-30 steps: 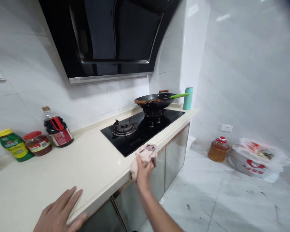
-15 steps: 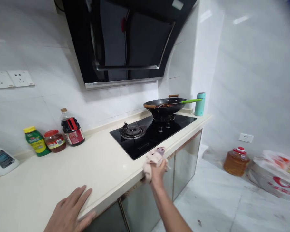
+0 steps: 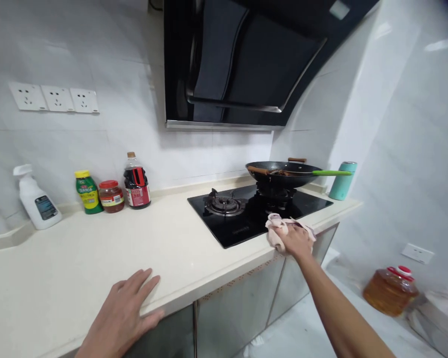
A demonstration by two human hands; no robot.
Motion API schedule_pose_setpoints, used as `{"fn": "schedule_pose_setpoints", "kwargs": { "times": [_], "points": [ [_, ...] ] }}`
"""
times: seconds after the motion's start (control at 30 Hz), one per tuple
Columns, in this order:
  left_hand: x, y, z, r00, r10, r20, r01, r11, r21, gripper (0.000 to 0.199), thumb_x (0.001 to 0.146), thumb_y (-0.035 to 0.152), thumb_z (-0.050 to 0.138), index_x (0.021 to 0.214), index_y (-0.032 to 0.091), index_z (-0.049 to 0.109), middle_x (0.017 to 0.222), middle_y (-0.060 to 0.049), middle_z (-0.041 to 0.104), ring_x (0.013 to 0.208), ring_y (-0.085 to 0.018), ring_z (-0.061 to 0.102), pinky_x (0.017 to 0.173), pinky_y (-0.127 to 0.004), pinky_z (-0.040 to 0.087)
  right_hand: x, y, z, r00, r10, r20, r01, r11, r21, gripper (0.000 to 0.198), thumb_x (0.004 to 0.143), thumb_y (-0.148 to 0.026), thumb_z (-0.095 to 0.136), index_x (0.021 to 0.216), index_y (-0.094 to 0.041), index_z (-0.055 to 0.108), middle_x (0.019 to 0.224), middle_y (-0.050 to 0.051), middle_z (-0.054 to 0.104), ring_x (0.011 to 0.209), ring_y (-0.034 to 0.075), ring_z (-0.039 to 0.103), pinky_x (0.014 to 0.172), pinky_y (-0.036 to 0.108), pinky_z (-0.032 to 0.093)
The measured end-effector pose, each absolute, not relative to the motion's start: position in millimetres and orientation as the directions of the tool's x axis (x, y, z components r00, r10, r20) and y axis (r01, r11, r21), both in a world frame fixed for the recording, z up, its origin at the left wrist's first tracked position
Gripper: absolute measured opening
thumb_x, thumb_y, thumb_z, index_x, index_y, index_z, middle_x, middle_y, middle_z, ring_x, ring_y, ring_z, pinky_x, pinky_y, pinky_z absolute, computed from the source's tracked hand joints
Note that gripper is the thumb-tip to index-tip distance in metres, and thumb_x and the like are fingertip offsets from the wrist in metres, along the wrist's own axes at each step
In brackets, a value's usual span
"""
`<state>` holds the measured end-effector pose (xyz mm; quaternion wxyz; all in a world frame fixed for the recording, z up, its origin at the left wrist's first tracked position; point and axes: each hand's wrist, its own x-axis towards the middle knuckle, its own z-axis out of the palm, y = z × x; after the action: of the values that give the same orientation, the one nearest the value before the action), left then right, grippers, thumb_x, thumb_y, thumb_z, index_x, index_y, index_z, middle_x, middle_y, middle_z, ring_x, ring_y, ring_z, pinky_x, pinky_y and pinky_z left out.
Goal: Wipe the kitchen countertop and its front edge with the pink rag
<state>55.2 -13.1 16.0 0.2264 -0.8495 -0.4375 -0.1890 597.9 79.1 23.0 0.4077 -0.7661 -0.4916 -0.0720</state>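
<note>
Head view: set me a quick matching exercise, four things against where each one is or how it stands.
Things:
1. cloth
2. wok
3. spray bottle
4. left hand

Places and states:
A. above the right burner
B. open at the front edge of the counter, holding nothing
C. gathered in the right hand
D. standing left of the green bottle

Right pairs: 1-C, 2-A, 3-D, 4-B

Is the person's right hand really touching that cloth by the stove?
Touching. The head view shows the right hand lying directly on the cloth, with no gap between them and bunched fabric showing on both sides of the hand.
</note>
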Motion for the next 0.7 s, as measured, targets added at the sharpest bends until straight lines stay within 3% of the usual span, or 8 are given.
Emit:
{"fn": "schedule_pose_setpoints", "kwargs": {
  "times": [0.17,0.27,0.4,0.53,0.6,0.7],
  "points": [
    [57.0,-12.4,15.8,0.534,0.67,0.516,0.838,-0.501,-0.217,0.057,0.09,0.061,0.061,0.137,0.029,0.063,0.146,-0.01,0.06,0.128,-0.03,0.059,0.1,-0.041,0.045,520.3,66.2,2.8,0.388,0.746,0.541,0.863,-0.089,-0.497,0.052,0.09,-0.056,0.042,0.096,-0.013,0.07,0.102,0.019,0.064,0.101,0.035,0.057,0.095,0.05,0.041],
    [54.4,-11.8,18.9,0.517,0.704,0.488,0.844,-0.515,-0.151,0.058,0.09,0.064,0.06,0.136,0.03,0.065,0.145,-0.009,0.061,0.129,-0.031,0.059,0.102,-0.042,0.047,437.7,41.0,-3.4,0.22,0.747,0.628,0.877,0.131,-0.463,0.046,0.089,-0.052,0.047,0.108,-0.015,0.066,0.111,0.017,0.062,0.103,0.035,0.054,0.094,0.05,0.041],
    [47.1,-10.6,21.2,0.441,0.77,0.461,0.853,-0.519,0.051,0.052,0.098,0.057,0.05,0.144,0.032,0.057,0.146,-0.004,0.061,0.131,-0.025,0.059,0.106,-0.039,0.049,317.5,0.1,-0.2,-0.022,0.758,0.652,0.828,0.379,-0.413,0.028,0.08,-0.038,0.058,0.1,-0.02,0.063,0.107,0.014,0.06,0.098,0.034,0.051,0.092,0.053,0.04],
    [44.7,-10.1,24.1,0.258,0.849,0.461,0.812,-0.449,0.372,0.053,0.101,0.053,0.041,0.143,0.025,0.058,0.14,-0.006,0.065,0.125,-0.025,0.063,0.106,-0.039,0.052,250.3,-19.4,5.5,-0.246,0.722,0.646,0.709,0.589,-0.388,0.032,0.077,-0.036,0.064,0.106,-0.022,0.061,0.11,0.011,0.061,0.103,0.032,0.051,0.096,0.049,0.04],
    [45.4,-11.0,27.2,0.225,0.875,0.428,0.76,-0.433,0.485,0.053,0.102,0.052,0.037,0.143,0.024,0.057,0.14,-0.007,0.066,0.124,-0.024,0.063,0.106,-0.04,0.052,249.2,-14.3,11.3,-0.332,0.723,0.606,0.678,0.63,-0.38,0.028,0.077,-0.033,0.062,0.103,-0.021,0.061,0.106,0.01,0.063,0.1,0.03,0.053,0.093,0.046,0.043],
    [47.2,-13.9,31.2,0.19,0.894,0.407,0.762,-0.395,0.513,0.056,0.101,0.054,0.037,0.14,0.023,0.06,0.14,-0.007,0.065,0.127,-0.026,0.062,0.108,-0.043,0.051,279.0,7.6,24.3,-0.346,0.776,0.527,0.666,0.599,-0.445,0.022,0.08,-0.029,0.056,0.099,-0.02,0.063,0.101,0.009,0.065,0.096,0.027,0.056,0.089,0.041,0.045]
  ]
}}
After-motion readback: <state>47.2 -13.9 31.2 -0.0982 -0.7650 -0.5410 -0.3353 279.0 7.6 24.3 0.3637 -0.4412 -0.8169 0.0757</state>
